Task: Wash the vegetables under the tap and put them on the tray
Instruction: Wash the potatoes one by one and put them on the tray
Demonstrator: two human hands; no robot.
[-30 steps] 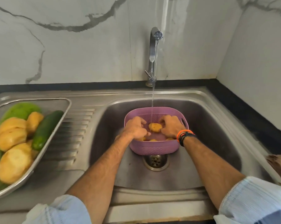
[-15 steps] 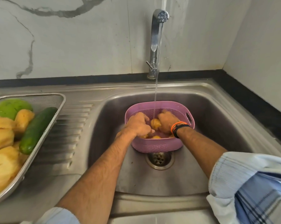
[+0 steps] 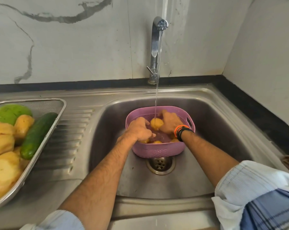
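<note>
- Tray [image 3: 60,106], far left on the drainboard: cucumber [image 3: 38,135], potatoes, one green vegetable.
- Left hand [image 3: 139,130] in the pink basket [image 3: 155,151], fingers curled down; grip unclear.
- Potato [image 3: 156,124] between both hands, under the tap [image 3: 156,47] stream.
- Right hand [image 3: 170,121] curled against it.

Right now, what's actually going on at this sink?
A person is washing small yellow potatoes in a purple basket sitting in the sink above the drain. The tap is running, and its stream lands on one potato between the two hands. The left hand and the right hand are both down in the basket among the potatoes. On the drainboard to the left, a metal tray already holds a cucumber and other vegetables.
</note>
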